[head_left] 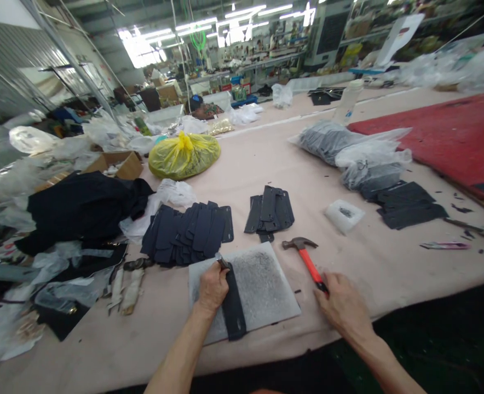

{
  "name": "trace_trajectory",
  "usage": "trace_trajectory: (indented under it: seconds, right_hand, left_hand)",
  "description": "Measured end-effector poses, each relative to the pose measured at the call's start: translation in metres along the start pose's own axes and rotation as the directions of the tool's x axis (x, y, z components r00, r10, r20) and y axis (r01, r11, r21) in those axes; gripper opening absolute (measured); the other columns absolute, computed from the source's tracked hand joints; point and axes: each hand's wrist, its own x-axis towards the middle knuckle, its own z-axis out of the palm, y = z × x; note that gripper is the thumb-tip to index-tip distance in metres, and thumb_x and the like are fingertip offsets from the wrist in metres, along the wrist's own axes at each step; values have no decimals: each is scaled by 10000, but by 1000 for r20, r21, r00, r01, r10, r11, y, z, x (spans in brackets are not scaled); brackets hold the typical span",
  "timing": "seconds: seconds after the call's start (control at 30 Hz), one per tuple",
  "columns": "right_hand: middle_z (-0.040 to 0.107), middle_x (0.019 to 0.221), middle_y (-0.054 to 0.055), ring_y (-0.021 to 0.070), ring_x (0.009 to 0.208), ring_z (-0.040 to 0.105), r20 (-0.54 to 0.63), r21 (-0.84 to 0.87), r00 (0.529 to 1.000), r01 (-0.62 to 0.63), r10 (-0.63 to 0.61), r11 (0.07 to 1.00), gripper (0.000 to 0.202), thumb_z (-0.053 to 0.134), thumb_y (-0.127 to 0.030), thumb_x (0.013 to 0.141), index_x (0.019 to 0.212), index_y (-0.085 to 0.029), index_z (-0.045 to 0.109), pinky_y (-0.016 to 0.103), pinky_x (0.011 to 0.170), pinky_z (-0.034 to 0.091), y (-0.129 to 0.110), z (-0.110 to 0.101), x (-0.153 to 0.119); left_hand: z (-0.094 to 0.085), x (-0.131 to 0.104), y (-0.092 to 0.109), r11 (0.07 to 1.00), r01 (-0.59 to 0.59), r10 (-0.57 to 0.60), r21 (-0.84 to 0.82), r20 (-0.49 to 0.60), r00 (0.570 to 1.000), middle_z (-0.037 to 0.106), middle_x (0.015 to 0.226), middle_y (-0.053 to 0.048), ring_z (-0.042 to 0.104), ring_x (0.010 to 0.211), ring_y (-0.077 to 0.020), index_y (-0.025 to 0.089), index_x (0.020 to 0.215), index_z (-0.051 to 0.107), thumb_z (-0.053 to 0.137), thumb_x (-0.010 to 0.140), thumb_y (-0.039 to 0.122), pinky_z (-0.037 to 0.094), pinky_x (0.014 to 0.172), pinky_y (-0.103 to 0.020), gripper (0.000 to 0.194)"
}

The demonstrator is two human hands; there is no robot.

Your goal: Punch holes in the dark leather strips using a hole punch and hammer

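Note:
My left hand [214, 285] is closed round a short metal punch [222, 261], held at the far end of a dark strip-shaped piece [234, 306]. That piece lies on a pale board [269, 287] whose surface is worn grey and speckled. To the right, my right hand [344, 301] has its thumb and fingers about the handle end of a claw hammer [307, 262] with an orange-red grip. The hammer's head points away from me, low over the table. Beyond the board are a spread pile of dark pieces [188, 232] and a smaller stack [270, 210].
A white block [344, 216] with a dark mark sits right of the hammer. Further right are more dark pieces [410, 205] and a pink-handled cutter [445, 246]. At left lie wrapped-handle tools [132, 290] and dark cloth [86, 205]. A yellow bag [184, 157] stands behind.

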Motion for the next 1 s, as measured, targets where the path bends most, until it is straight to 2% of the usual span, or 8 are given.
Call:
trace_trajectory:
  seconds: [0.17, 0.3, 0.37, 0.47, 0.57, 0.7, 0.87, 1.0]
  right_hand:
    - [535, 685, 31, 220, 635, 548, 324, 293, 925, -295, 196, 909, 96, 515, -308, 795, 774, -215, 498, 357, 606, 461, 20, -1, -4]
    - [464, 617, -43, 104, 447, 433, 692, 650, 706, -701, 153, 292, 161, 572, -332, 757, 776, -221, 457, 219, 419, 375, -12, -6, -3]
    - [396, 583, -77, 68, 372, 322, 743, 634, 650, -760, 162, 141, 210, 561, -394, 791, 768, -226, 438, 175, 348, 267, -32, -19, 3]
    - [345, 543, -93, 69, 345, 260, 600, 721, 783, -619, 165, 312, 340, 474, -558, 864, 777, -229, 458, 176, 311, 209, -67, -67, 17]
    - [411, 571, -62, 101, 426, 374, 148, 798, 989, -115, -7, 592, 396, 447, -602, 910, 860, -216, 524, 202, 359, 279, -107, -130, 32]
    - [501, 606, -20, 130, 480, 451, -276, 562, 926, 373, -258, 738, 342, 354, -485, 993, 853, -220, 518, 253, 458, 339, -145, -159, 39]
    - [536, 545, -9, 137, 407, 417, 84, 219, 843, 505, -532, 835, 303, 397, -416, 975, 757, -231, 499, 278, 441, 217, -149, -148, 42]
    - [490, 567, -35, 126, 438, 417, -193, 361, 868, 496, -457, 790, 278, 425, -411, 989, 780, -235, 480, 262, 455, 254, -162, -196, 46]
  left_hand:
    - [0, 0, 1, 1000, 7, -7, -17, -15, 1000, 720, 894, -99, 700, 843, -240, 187, 975, 628, 461, 898, 181, 546, 762, -334, 184]
    - [0, -2, 1, 1000, 12, -12, -6, -19, 1000, 718, 878, -86, 700, 838, -233, 191, 987, 609, 470, 888, 163, 543, 751, -322, 174]
    - [0, -2, 2, 1000, 9, -9, -7, -22, 1000, 718, 875, -74, 700, 830, -227, 203, 1000, 604, 474, 882, 154, 541, 738, -313, 183]
    - [0, -2, 3, 1000, -9, 9, -18, -33, 999, 717, 863, -66, 700, 821, -230, 212, 1018, 598, 471, 879, 148, 541, 730, -315, 199]
    - [-1, -2, 4, 1000, -17, 16, -25, -46, 999, 719, 880, -72, 700, 828, -234, 207, 1007, 593, 468, 878, 144, 539, 725, -317, 190]
    - [-2, -1, 6, 999, -17, 16, -27, -56, 998, 711, 827, -62, 696, 782, -230, 212, 956, 595, 480, 868, 138, 526, 690, -310, 162]
    - [0, -2, 4, 999, -19, 17, -37, -52, 999, 706, 819, -49, 694, 773, -230, 225, 960, 592, 481, 870, 132, 514, 675, -309, 170]
    - [2, -3, 2, 999, -21, 19, -41, -58, 998, 700, 814, -58, 692, 779, -233, 217, 952, 594, 483, 878, 140, 513, 686, -310, 154]
